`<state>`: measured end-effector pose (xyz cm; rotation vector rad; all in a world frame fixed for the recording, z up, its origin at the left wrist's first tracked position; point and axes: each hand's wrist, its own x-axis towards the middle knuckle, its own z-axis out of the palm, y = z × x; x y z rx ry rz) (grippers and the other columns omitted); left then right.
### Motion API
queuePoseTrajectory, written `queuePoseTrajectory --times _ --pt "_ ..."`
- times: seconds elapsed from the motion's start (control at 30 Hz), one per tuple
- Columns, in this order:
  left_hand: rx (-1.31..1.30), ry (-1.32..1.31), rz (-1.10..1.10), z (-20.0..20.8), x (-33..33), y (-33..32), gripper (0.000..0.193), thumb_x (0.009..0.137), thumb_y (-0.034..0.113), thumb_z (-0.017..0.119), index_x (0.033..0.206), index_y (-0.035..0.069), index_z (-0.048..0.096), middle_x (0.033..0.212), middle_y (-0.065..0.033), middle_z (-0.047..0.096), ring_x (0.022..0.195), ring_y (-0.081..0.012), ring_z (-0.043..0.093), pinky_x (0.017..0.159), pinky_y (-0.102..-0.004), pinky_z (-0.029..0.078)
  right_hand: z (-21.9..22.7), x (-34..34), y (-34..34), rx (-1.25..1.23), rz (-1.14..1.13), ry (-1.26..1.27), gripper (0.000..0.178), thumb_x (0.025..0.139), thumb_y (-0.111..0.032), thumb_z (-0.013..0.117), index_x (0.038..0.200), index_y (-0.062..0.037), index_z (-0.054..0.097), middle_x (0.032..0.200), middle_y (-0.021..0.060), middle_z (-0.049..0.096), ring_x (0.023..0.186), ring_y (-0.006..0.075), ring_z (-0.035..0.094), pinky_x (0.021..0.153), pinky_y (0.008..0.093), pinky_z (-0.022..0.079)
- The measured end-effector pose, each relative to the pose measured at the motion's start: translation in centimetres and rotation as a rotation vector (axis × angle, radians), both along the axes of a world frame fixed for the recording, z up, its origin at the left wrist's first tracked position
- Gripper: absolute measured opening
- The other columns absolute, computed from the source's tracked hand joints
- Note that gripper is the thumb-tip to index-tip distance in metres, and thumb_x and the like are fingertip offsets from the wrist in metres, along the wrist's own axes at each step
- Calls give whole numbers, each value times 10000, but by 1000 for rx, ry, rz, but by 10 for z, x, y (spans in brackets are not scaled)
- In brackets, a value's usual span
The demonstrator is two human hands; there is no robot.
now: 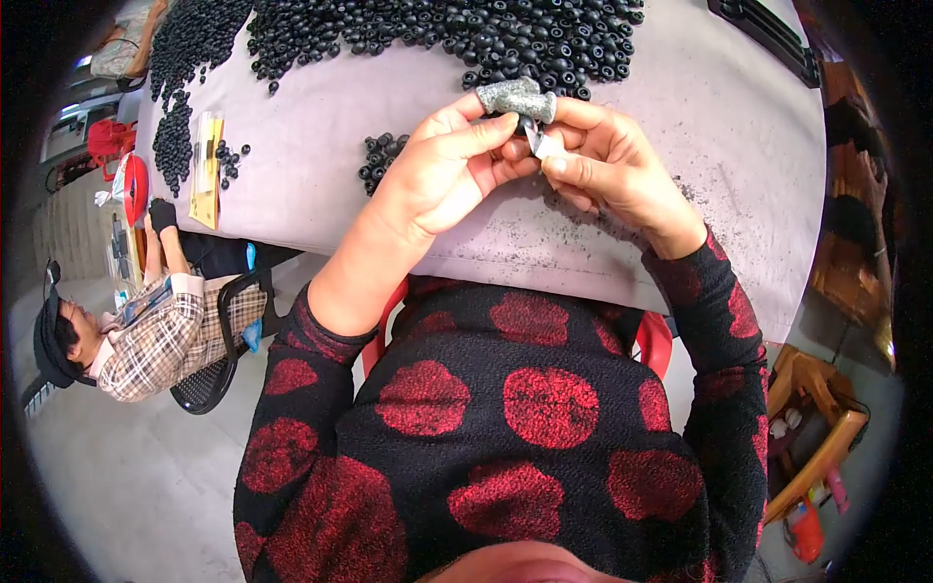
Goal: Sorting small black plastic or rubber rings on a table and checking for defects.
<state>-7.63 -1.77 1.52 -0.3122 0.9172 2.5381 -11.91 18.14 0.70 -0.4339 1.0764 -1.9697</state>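
Note:
Both hands meet above the near part of the table, their index fingers wrapped in grey cloth covers (515, 97). My left hand (442, 165) is closed in a pinch on a small black round part (526, 126), mostly covered by the fingers. Between the thumb and fingers of my right hand (622, 170) is a small pale, pointed blade (540, 144), its tip against or very close to the black part. Just beyond the fingertips lies a big heap of black, knob-like parts (525, 44), several showing round holes. A smaller pile (381, 160) sits beside my left wrist.
Dark shavings (680, 228) litter the pale tablecloth (321, 126) around my right hand. Finer black parts (175, 146) and a yellow-edged clear holder (206, 170) lie at left. A long black object (768, 39) rests far right. Another person (160, 330) sits at left; a wooden stand (816, 428) is at right.

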Motion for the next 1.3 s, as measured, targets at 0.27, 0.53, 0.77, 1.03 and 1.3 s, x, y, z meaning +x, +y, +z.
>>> queuePoseTrajectory --times 0.27,0.53,0.77,1.03,1.3 --pt "-11 7 -16 2 1 0 233 934 63 578 1159 4 574 971 -63 628 823 -135 612 832 -336 561 2 -1 1 35 -1 31 422 923 -138 619 1306 0 509 774 -28 604 508 11 425 435 156 317" --pt "-59 13 -14 4 -2 -1 241 928 67 589 1160 1 574 958 -59 625 800 -126 606 814 -325 560 -3 -4 -1 16 34 -8 380 926 -134 611 1277 -8 539 773 -32 610 506 4 421 436 155 313" --pt "-69 2 17 3 -1 0 237 930 68 588 1157 1 567 952 -58 619 807 -127 603 817 -324 554 2 -2 -3 75 -13 30 380 920 -161 631 1262 -17 549 771 -39 609 514 4 436 445 155 329" --pt "-82 3 21 5 2 4 232 935 63 576 1160 4 564 960 -60 619 815 -131 599 829 -330 548 3 0 0 80 -6 64 389 910 -193 652 1250 -28 558 796 -38 625 542 4 450 457 155 345" --pt "-90 -12 23 5 3 7 223 936 64 574 1150 2 571 954 -63 622 815 -132 599 819 -323 549 -1 0 4 100 -2 87 364 920 -168 634 1250 -25 573 778 -42 617 531 1 443 444 153 336"
